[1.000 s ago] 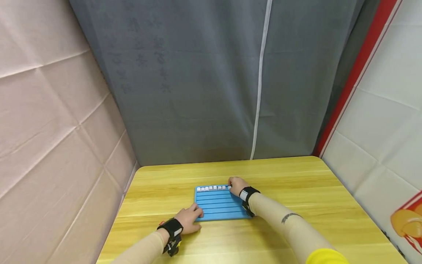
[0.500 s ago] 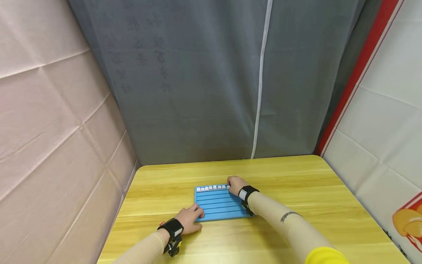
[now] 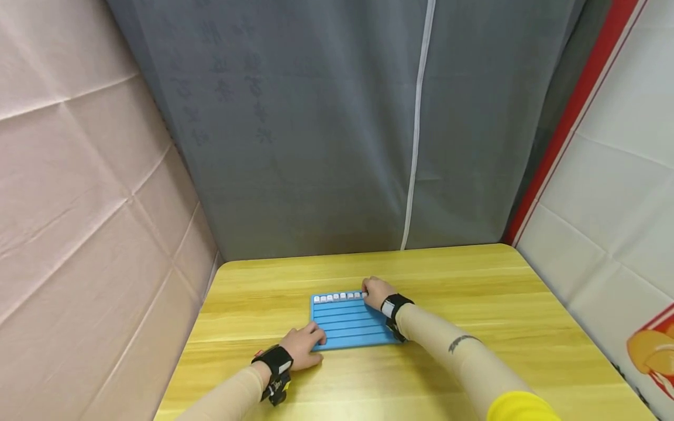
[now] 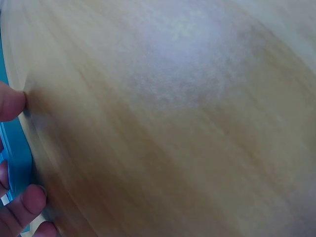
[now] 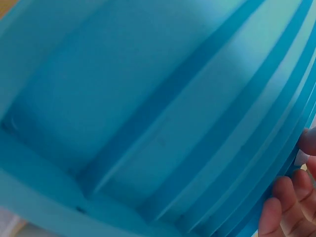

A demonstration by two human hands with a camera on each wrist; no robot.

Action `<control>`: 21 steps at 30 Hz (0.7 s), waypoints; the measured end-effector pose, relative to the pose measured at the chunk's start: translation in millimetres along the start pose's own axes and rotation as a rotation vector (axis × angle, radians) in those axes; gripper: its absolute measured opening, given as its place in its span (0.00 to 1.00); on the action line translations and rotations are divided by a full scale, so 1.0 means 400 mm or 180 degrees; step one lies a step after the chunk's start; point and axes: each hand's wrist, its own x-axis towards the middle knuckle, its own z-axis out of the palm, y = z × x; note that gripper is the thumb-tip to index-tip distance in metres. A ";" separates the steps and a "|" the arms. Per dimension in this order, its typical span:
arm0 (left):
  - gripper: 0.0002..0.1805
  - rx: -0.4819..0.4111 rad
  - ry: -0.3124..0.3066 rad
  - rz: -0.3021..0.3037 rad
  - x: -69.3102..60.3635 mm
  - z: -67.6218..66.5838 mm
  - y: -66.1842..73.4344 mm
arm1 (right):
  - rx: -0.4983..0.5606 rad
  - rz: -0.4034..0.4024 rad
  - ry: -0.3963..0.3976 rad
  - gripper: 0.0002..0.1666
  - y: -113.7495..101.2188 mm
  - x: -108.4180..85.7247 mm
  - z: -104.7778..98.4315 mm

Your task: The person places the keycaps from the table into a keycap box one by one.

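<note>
A blue ridged tray (image 3: 350, 328) lies on the wooden table, with a row of several small white tiles (image 3: 336, 297) along its far edge. My left hand (image 3: 300, 349) grips the tray's near left corner; in the left wrist view its thumb and fingers lie about the blue edge (image 4: 19, 153). At the far right end of the row, my right hand (image 3: 378, 293) pinches a white tile. The right wrist view has the fingers (image 5: 284, 190) at the tray's far edge, a bit of the white tile (image 5: 300, 158) between thumb and finger. The hand partly hides that tile.
The wooden table (image 3: 253, 304) extends around the tray. Behind it hangs a grey curtain (image 3: 316, 146) with a white cord (image 3: 416, 128). Pale cloth walls (image 3: 89, 193) stand left and right, the right one (image 3: 611, 193) edged in red.
The head view has shifted slightly, so the table sits a little higher in it. The right hand has moved very slightly left along the row; the left hand keeps its place at the corner.
</note>
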 end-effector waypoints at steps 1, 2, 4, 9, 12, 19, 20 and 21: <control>0.14 -0.0008 -0.0003 -0.0009 -0.001 -0.002 0.000 | -0.0013 -0.0019 0.0011 0.05 0.000 0.000 0.001; 0.14 0.0000 0.0005 -0.0012 -0.001 -0.003 0.000 | -0.0027 -0.0036 0.0018 0.05 -0.001 0.001 0.002; 0.14 0.0001 0.0016 -0.0022 -0.003 -0.004 -0.001 | -0.0054 -0.0053 0.0017 0.06 -0.003 0.003 0.002; 0.14 -0.0019 -0.0010 -0.0078 -0.005 0.002 0.000 | -0.0069 -0.0021 -0.0032 0.06 -0.007 0.002 -0.001; 0.14 -0.0041 -0.0061 -0.0116 -0.008 0.002 0.003 | -0.0049 -0.0022 -0.0031 0.05 -0.005 0.003 0.003; 0.14 0.0019 -0.0066 -0.0167 -0.010 0.018 -0.006 | 0.0021 -0.0006 -0.0026 0.05 -0.004 0.005 0.010; 0.14 0.0016 -0.0066 -0.0173 -0.011 0.017 -0.005 | 0.0018 -0.0001 -0.0033 0.05 -0.004 0.005 0.011; 0.14 0.0010 -0.0063 -0.0170 -0.012 0.017 -0.004 | 0.0015 -0.0004 -0.0037 0.06 -0.004 0.005 0.012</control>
